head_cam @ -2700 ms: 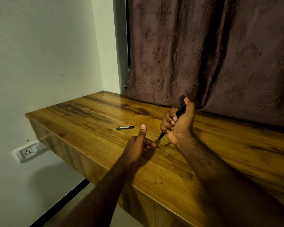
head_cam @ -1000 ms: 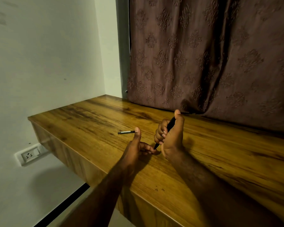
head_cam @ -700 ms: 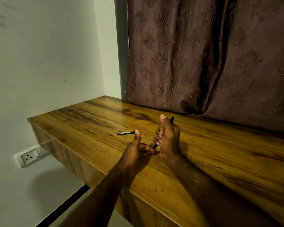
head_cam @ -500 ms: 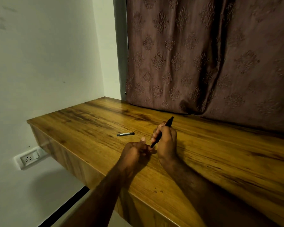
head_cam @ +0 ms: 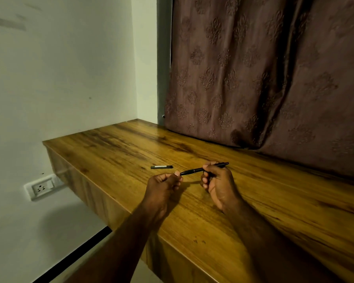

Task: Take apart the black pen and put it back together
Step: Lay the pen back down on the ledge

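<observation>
Head view: pen (head_cam: 194,170) held level over table (head_cam: 274,201), barrel pinched by right hand (head_cam: 219,184). Left hand (head_cam: 164,186) curled at pen's left tip; hold on tip not discernible. Black piece (head_cam: 161,167), likely pen part, lies just beyond left hand. Step judged: tip section being handled. Next: tip to be pinched and twisted, barrel kept steady.

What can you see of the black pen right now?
The pen is slim, black and slightly glossy, plastic by the look, with a thin paler ring near its middle. It is held nearly level just above the table, narrow tip pointing left. The right hand grips its rear half, fingers curled round the barrel. The left hand has its fingertips at the tip; whether they pinch it is unclear. Finer joints are too small to tell.
</observation>
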A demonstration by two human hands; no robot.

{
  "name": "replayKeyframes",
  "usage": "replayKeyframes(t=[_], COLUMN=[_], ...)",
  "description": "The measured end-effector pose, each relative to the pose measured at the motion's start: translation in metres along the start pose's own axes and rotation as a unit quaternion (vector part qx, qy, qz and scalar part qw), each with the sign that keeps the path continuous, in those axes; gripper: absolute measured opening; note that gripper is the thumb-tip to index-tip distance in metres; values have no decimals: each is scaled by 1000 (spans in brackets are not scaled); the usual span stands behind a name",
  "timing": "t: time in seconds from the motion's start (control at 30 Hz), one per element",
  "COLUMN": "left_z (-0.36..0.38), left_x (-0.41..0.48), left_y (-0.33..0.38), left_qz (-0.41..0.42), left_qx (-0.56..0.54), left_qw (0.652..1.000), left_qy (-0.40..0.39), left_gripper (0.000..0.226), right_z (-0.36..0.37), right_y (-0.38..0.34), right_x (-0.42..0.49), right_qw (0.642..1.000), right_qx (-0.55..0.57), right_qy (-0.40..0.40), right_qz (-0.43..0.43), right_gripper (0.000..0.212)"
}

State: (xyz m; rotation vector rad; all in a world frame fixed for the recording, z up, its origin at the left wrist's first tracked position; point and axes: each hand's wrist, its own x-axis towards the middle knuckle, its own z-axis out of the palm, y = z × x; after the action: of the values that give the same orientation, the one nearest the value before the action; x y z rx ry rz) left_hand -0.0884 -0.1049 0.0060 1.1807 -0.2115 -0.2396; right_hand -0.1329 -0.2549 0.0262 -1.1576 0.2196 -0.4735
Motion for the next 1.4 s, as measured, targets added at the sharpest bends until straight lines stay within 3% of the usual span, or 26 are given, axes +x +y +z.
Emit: replayKeyframes(t=[0.2,0.27,0.37,0.5,0.63,0.73,0.87,0.93,1.1,1.4], left_z=[-22,-38,-65,-82,-92,-100,-98,-94,-92,-97], left_x=[10,16,22,29,43,58,71,72,69,73], left_y=[8,16,34,46,41,34,28,28,31,30], left_qz=[-7,-22,-20,61,80,153,221,229,210,171], left_qx=[19,53,147,353,400,500,591,612,625,566], left_qw=[1000,998,987,931,911,852,776,757,752,805], left_qy=[-1,-13,-56,-76,-54,-40,-21,-2,16,48], left_gripper=[12,12,12,17,14,6,7,6,8,3], right_z=[-16,-18,-13,-1,17,25,29,30,27,27], right_y=[0,3,12,25,33,36,42,44,45,49], right_x=[5,6,9,23,40,52,66,72,77,82], right_qw=[998,986,941,882,842,825,829,832,839,828], right_qx=[-64,-150,-316,-447,-516,-540,-539,-534,-522,-534], right_qy=[-22,-71,-115,-117,-104,-100,-76,-74,-83,-105], right_qz=[3,-7,-45,-97,-117,-130,-126,-127,-127,-139], right_gripper=[5,2,5,14,24,25,19,18,16,16])
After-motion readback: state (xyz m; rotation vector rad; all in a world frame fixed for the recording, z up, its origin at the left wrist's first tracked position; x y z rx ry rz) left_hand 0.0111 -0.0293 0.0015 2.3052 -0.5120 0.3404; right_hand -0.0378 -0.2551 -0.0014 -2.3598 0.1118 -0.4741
